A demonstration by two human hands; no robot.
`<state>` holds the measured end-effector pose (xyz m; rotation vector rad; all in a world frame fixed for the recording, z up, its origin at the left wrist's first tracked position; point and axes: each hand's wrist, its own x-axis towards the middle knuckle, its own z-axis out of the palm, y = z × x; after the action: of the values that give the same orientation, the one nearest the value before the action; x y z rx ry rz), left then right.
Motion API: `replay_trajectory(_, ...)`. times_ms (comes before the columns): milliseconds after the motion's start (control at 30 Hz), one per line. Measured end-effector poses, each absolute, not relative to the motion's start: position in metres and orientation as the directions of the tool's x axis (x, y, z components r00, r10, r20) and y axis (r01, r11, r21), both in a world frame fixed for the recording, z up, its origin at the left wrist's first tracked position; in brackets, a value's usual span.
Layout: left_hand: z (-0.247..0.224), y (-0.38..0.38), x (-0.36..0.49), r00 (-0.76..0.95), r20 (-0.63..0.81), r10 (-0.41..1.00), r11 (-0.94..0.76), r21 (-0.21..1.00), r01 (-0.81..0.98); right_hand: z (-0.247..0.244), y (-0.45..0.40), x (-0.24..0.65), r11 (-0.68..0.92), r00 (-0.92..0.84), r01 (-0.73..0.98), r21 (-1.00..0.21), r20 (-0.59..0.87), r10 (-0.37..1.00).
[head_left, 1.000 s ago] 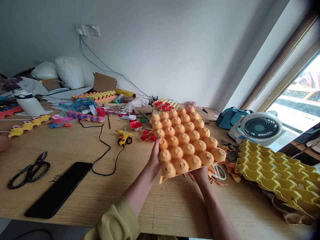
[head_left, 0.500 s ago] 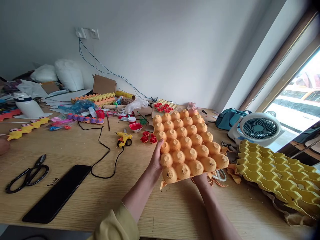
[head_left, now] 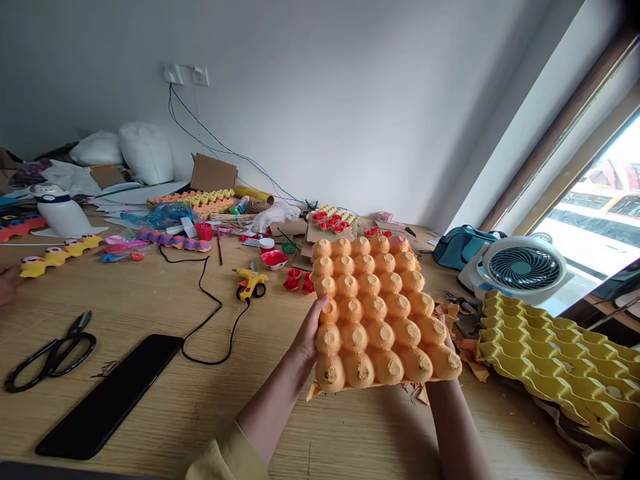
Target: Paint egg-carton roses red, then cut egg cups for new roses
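In the head view, I've got the left hand [head_left: 309, 333] clamped on the near-left edge of the orange egg tray [head_left: 375, 320], thumb on top, while the right hand [head_left: 447, 347] grips its right side, fingers mostly hidden beneath. The tray is up over the wooden table [head_left: 225, 413], bumps facing up, between the yellow glue gun [head_left: 248, 283] on its left and the yellow egg tray [head_left: 560, 360] on its right, red paper flowers [head_left: 299, 281] just beyond its left edge.
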<state>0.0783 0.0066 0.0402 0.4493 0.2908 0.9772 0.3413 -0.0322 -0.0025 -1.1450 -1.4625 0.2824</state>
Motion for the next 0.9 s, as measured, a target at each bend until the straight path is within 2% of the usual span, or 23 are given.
replay_trajectory(167,0.036,0.011,0.072,0.543,-0.063,0.837,0.490,0.528,-0.693,0.017,-0.044,0.336,0.360,0.220,0.121,-0.925,0.378,0.899)
replay_trajectory(267,0.036,0.012,0.068,0.543,-0.046,0.838,0.472,0.560,-0.681,0.026,-0.056,0.327,0.315,0.264,0.020,-0.949,0.309,0.914)
replay_trajectory(400,0.035,0.013,0.062,0.523,0.002,0.852,0.416,0.603,-0.681,0.026,-0.064,0.322,0.315,0.287,-0.054,-0.948,0.287,0.914)
replay_trajectory(500,0.034,0.012,0.057,0.499,0.049,0.865,0.358,0.636,-0.684,0.021,-0.065,0.321,0.321,0.327,-0.142,-0.936,0.262,0.908)
replay_trajectory(600,0.033,0.010,0.053,0.505,0.073,0.860,0.341,0.654,-0.675,0.021,-0.065,0.317,0.290,0.329,-0.314,-0.904,0.183,0.926)
replay_trajectory(767,0.030,0.014,0.037,0.534,0.115,0.838,0.352,0.632,-0.690,0.029,-0.067,0.309,0.250,0.274,-0.603,-0.757,0.098,0.957)
replay_trajectory(900,0.024,0.018,0.025,0.554,0.082,0.829,0.382,0.641,-0.666,0.028,-0.065,0.309,0.339,0.377,-0.661,-0.669,0.095,0.921)
